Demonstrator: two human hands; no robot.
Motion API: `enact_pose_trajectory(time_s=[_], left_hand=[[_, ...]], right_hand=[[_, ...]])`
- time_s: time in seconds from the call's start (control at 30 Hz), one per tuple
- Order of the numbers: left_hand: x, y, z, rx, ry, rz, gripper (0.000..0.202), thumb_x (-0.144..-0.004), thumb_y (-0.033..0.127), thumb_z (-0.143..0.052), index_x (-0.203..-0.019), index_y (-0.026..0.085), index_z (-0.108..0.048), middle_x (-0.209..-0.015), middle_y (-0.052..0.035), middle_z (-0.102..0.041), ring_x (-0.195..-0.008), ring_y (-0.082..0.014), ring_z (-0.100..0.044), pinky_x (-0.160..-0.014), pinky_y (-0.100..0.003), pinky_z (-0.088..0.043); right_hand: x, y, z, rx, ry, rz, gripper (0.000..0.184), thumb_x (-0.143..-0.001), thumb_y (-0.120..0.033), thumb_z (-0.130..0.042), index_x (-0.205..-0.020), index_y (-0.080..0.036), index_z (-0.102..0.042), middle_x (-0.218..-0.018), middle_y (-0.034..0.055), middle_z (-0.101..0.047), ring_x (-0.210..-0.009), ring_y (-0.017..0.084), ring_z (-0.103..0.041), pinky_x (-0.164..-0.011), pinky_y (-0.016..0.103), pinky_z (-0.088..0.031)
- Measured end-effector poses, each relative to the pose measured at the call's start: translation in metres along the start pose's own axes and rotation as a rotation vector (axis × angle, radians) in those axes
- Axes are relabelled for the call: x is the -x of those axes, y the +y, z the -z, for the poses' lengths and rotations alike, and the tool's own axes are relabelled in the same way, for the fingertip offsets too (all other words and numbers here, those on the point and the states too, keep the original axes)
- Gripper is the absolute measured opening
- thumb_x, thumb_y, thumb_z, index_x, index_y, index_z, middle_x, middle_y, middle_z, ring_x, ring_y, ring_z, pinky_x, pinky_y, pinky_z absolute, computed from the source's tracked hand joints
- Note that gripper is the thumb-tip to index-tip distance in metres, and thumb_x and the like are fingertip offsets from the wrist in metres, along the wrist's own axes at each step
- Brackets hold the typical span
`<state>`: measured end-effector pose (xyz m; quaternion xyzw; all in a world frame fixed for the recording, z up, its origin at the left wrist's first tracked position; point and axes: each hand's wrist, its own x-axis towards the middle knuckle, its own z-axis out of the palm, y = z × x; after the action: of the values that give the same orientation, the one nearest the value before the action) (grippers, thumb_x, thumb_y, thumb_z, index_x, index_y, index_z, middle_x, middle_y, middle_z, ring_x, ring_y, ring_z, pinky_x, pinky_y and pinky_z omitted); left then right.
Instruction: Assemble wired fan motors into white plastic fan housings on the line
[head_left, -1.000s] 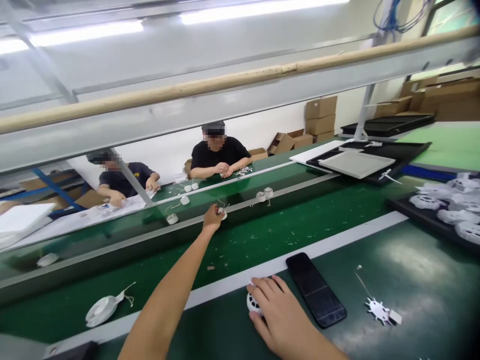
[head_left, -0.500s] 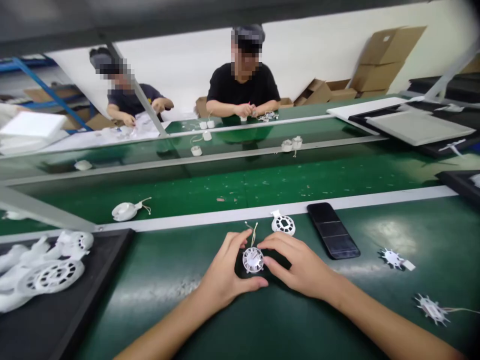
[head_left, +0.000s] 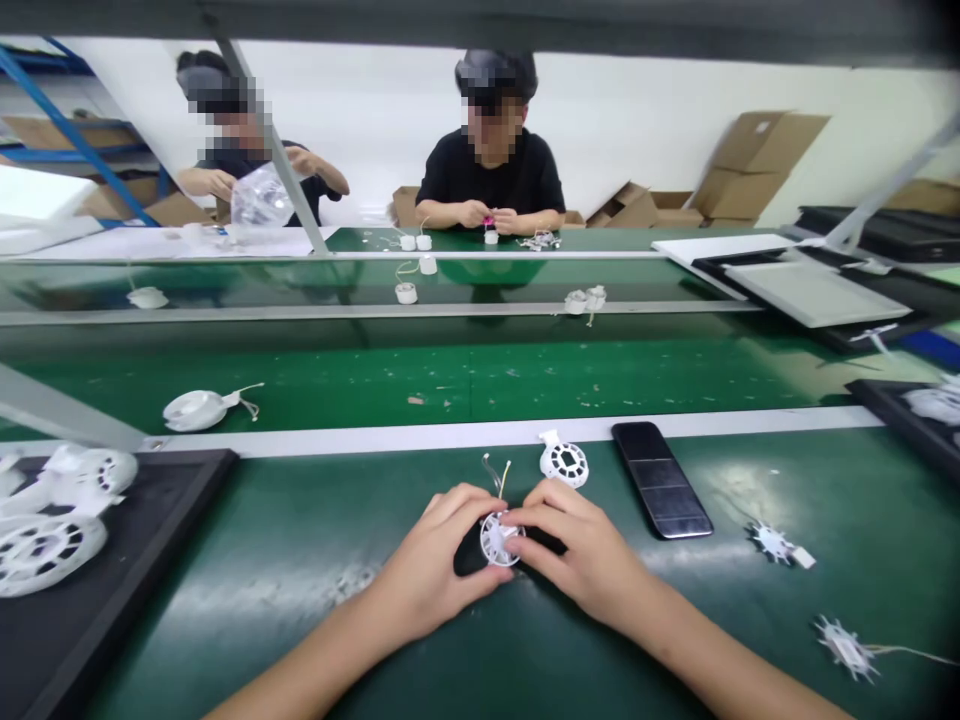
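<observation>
A round white plastic fitting (head_left: 500, 540) sits between my left hand (head_left: 431, 548) and my right hand (head_left: 574, 550), and both hands grip it. Thin wires (head_left: 495, 476) rise from it. Its lower side is partly hidden by my fingers. A black object (head_left: 471, 556) lies under it on the green bench mat. Just beyond my right hand lies a white vented disc (head_left: 564, 464). Further right are a black smartphone (head_left: 660, 480) and several spiky white flat parts, such as one (head_left: 772, 544).
A black tray (head_left: 161, 510) of white parts stands at the left, and another (head_left: 900, 420) at the right. Beyond the white strip, a green conveyor belt (head_left: 480, 385) carries a white coil (head_left: 199, 409). Two co-workers sit across it, handling small parts and a clear bag.
My view has swung left and levelled. My hands have closed over the white fitting, which now sits slightly lower. The co-worker at the left has lifted a clear bag.
</observation>
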<state>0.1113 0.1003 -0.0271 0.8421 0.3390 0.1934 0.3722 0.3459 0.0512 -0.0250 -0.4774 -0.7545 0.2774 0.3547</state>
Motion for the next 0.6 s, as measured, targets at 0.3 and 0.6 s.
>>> enact_pose_trajectory(time_s=[0.3,0.6], left_hand=[[-0.002,-0.002,0.001,-0.007,-0.043,0.006,0.056,-0.091,0.029,-0.081,-0.140,0.035,-0.054,-0.135,-0.0025,-0.058,-0.119,-0.0270,-0.054,-0.104,-0.042,-0.047],[-0.005,0.006,0.004,-0.024,-0.037,-0.018,0.056,-0.088,0.030,-0.083,-0.137,0.032,-0.056,-0.133,-0.0039,-0.060,-0.118,-0.0268,-0.055,-0.105,-0.042,-0.045]], right_hand=[[0.004,-0.012,-0.019,-0.108,0.122,-0.126,0.012,-0.106,-0.026,-0.061,-0.109,-0.027,-0.072,-0.098,0.0005,-0.064,-0.087,0.015,-0.063,-0.077,0.029,-0.049],[0.000,-0.009,0.011,0.174,0.030,-0.018,0.024,-0.108,-0.035,-0.054,-0.127,-0.032,-0.069,-0.110,0.0059,-0.064,-0.098,0.024,-0.061,-0.087,0.041,-0.052]])
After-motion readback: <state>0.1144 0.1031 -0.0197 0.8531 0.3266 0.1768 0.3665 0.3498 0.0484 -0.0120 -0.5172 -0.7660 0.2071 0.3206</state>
